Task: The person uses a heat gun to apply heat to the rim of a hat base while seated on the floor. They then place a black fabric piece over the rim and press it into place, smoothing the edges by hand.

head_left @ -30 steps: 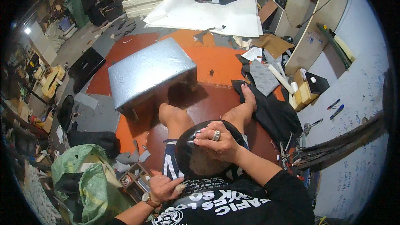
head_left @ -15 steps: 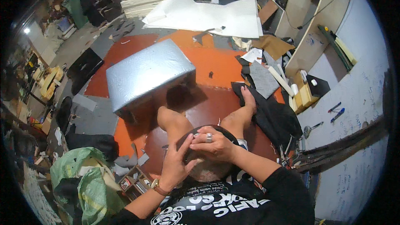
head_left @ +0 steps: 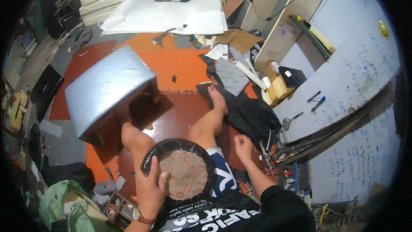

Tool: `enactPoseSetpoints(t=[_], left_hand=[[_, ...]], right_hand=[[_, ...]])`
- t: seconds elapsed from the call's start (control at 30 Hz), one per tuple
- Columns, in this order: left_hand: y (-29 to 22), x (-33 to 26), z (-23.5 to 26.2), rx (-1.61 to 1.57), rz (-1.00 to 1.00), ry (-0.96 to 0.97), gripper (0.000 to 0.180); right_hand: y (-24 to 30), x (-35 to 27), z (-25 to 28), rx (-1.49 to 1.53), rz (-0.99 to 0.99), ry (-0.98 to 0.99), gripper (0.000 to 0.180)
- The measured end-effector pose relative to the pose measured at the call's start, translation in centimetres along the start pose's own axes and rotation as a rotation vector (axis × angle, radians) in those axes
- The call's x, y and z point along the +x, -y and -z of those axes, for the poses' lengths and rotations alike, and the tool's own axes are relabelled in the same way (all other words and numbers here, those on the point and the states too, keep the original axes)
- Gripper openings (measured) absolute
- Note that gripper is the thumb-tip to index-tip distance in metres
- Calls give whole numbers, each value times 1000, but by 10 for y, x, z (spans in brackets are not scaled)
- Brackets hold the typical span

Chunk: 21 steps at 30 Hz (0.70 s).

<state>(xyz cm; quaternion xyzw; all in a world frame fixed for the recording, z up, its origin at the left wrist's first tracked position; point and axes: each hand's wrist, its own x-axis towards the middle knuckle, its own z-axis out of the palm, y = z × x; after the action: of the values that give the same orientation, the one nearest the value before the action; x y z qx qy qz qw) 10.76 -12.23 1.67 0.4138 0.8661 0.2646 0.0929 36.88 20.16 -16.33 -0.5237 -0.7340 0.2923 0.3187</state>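
Note:
I sit on the floor with my bare legs stretched forward. My left hand (head_left: 151, 187) grips the left rim of a round black piece with a tan patterned inside (head_left: 182, 172), holding it over my lap. My right hand (head_left: 243, 147) is off to the right of it, loosely curled with nothing in it, above the scraps by my right thigh. A grey box-shaped block (head_left: 107, 87) stands just ahead of my left knee.
Orange and dark red mats (head_left: 171, 64) cover the floor. White sheets (head_left: 171, 15) lie at the back. Black fabric (head_left: 249, 114) lies by my right foot. A wooden shelf unit (head_left: 279, 38) and a scribbled white wall (head_left: 343, 81) stand to the right; a green bag (head_left: 64, 208) is lower left.
Both hands were on the round piece over my lap. My right hand has let go and moved right; my left hand now holds the piece alone, with its tan inside showing.

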Motion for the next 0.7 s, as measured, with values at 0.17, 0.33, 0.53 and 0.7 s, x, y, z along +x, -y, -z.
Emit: enactPoseSetpoints(t=[0.17, 0.33, 0.53, 0.7], left_hand=[[-7, 3, 1, -22, -20, -1, 68], [-9, 2, 4, 27, 16, 22, 67], [-10, -2, 7, -20, 12, 4, 66], [-8, -6, 4, -49, 32, -90, 60]], right_hand=[[-157, -155, -24, -424, -556, 785, 33], [-181, -200, -23, -237, -892, 832, 34], [-178, -186, -21, 28, -1087, 708, 37], [-158, -152, -24, 417, -1220, 479, 41]])
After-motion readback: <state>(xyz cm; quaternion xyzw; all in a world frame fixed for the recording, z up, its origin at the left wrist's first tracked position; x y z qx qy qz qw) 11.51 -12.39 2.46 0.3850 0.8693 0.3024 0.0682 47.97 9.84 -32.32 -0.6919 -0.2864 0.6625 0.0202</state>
